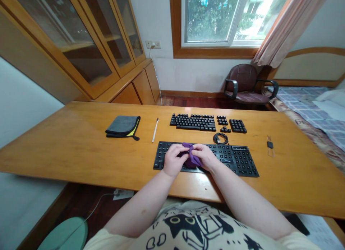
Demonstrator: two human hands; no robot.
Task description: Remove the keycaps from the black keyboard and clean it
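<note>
A black keyboard base with its keycaps off lies near the table's front edge. Above its middle, my right hand is closed on a purple cloth, which bunches up between both hands. My left hand is bent in a pinch at the cloth's left side; what its fingertips hold is too small and covered to make out. Behind the base, the black keycaps are laid out in keyboard order, with the number-pad keycaps at their right. A coiled black cable lies just behind the base.
On the wooden table, a folded grey cloth and a white toothbrush-like brush lie to the left. A small black piece with wire loops is at the right. Beyond the table stands an armchair.
</note>
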